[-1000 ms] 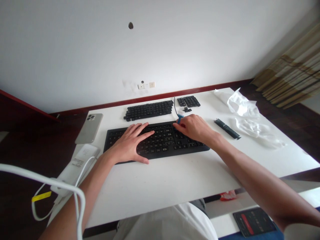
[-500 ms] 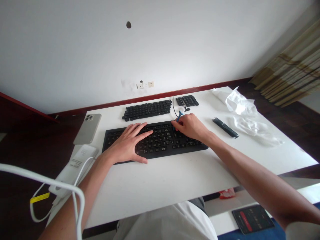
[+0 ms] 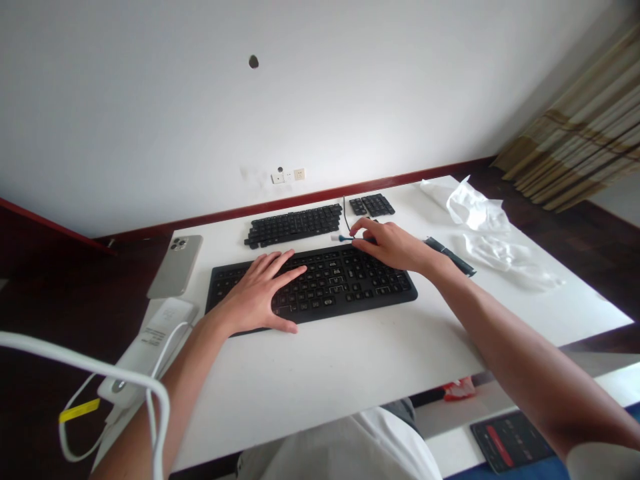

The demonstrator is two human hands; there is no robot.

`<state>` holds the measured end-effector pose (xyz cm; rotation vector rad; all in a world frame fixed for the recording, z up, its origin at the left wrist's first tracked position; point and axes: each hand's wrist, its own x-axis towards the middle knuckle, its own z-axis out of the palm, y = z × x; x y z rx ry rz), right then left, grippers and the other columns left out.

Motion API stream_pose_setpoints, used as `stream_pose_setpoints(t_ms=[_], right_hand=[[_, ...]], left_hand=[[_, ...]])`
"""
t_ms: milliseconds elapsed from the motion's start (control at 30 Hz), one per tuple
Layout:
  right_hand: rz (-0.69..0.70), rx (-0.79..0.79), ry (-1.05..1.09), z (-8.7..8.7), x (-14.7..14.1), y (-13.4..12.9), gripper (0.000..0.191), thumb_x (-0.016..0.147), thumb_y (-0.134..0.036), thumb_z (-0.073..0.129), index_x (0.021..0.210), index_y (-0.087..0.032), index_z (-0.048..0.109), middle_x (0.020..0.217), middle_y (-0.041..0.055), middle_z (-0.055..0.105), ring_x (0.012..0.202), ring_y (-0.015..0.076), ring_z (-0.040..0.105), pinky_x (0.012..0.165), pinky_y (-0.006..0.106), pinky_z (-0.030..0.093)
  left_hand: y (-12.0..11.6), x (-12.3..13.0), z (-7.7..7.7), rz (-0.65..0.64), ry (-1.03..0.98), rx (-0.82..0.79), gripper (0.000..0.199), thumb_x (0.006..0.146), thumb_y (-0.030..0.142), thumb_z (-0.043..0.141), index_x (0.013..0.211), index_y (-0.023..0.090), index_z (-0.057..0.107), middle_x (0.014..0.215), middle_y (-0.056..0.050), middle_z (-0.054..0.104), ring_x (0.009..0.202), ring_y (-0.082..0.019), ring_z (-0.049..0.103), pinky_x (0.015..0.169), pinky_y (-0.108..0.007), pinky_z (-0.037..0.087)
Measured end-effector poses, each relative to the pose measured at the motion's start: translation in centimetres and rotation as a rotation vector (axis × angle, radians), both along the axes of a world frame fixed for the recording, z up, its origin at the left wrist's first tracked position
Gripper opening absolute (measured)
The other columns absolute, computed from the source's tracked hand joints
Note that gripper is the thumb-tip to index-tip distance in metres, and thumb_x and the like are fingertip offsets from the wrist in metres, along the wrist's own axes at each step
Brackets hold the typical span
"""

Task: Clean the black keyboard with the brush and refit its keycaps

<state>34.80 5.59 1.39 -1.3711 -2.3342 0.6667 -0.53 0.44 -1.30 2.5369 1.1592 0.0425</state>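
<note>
Left hand (image 3: 251,297) open on keyboard (image 3: 320,287), right hand (image 3: 389,245) at brush (image 3: 342,238) beyond it, hold unclear; likely brushing, next needing firm grip.

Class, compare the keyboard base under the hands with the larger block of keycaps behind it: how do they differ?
The keyboard base is longer than the keycap block. The keyboard base has a smooth frame; the keycap block's right end is jagged. The left hand covers part of the keyboard base; no hand covers the keycap block. Both are black and lie on the white table.
</note>
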Motion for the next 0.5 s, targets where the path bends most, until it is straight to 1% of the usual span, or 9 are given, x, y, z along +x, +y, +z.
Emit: stream_pose_setpoints(t_ms=[100,167,233,333,433,500], right_hand=[[0.016,0.016,0.066,0.5,0.2,-0.1,0.029,0.105,-0.043,0.05,0.123,-0.023,0.062,0.074,-0.0015,0.068,0.062,0.0166,0.054,0.065,0.03,0.038],[0.004,-0.013,0.164,0.6,0.3,0.0,0.027,0.103,-0.042,0.052,0.119,-0.023,0.063,0.073,-0.0017,0.069,0.061,0.0156,0.056,0.064,0.03,0.04],[-0.008,-0.082,0.29,0.6,0.4,0.2,0.024,0.1,-0.042,0.059,0.112,-0.022,0.065,0.074,-0.0004,0.071,0.064,0.0158,0.061,0.067,0.03,0.046],[-0.007,-0.22,0.471,0.7,0.4,0.3,0.026,0.093,-0.044,0.069,0.104,-0.02,0.068,0.086,0.0052,0.078,0.076,0.0197,0.071,0.074,0.034,0.055],[-0.024,-0.329,0.598,1.1,0.5,0.3,0.033,0.089,-0.05,0.076,0.102,-0.019,0.072,0.096,0.009,0.08,0.084,0.0223,0.074,0.075,0.036,0.058],[-0.031,-0.36,0.643,1.7,0.8,0.3,0.036,0.088,-0.052,0.078,0.101,-0.019,0.074,0.095,0.009,0.08,0.085,0.022,0.075,0.076,0.036,0.058]], left_hand=[[0.0,0.1,0.1,0.005,0.006,-0.005,0.116,0.071,0.085,0.077,0.168,0.041,0.031,0.181,-0.002,0.007,0.162,-0.044,0.013,0.132,-0.061,0.014],[0.0,0.1,0.2,0.006,0.007,-0.002,0.116,0.07,0.085,0.077,0.168,0.04,0.032,0.18,-0.002,0.008,0.162,-0.044,0.013,0.132,-0.061,0.014],[0.0,0.2,0.2,0.006,0.013,-0.001,0.116,0.071,0.084,0.078,0.168,0.039,0.032,0.18,-0.003,0.009,0.162,-0.044,0.013,0.132,-0.062,0.014],[0.0,0.3,0.3,0.005,0.02,-0.004,0.116,0.071,0.083,0.078,0.168,0.039,0.032,0.18,-0.004,0.008,0.162,-0.044,0.013,0.132,-0.062,0.014],[0.0,0.2,0.2,0.007,0.015,-0.005,0.116,0.07,0.083,0.079,0.168,0.039,0.033,0.18,-0.004,0.009,0.162,-0.045,0.013,0.132,-0.063,0.015],[0.0,0.2,0.2,0.012,0.016,-0.011,0.116,0.07,0.084,0.078,0.168,0.04,0.032,0.18,-0.003,0.008,0.162,-0.045,0.013,0.132,-0.063,0.015]])
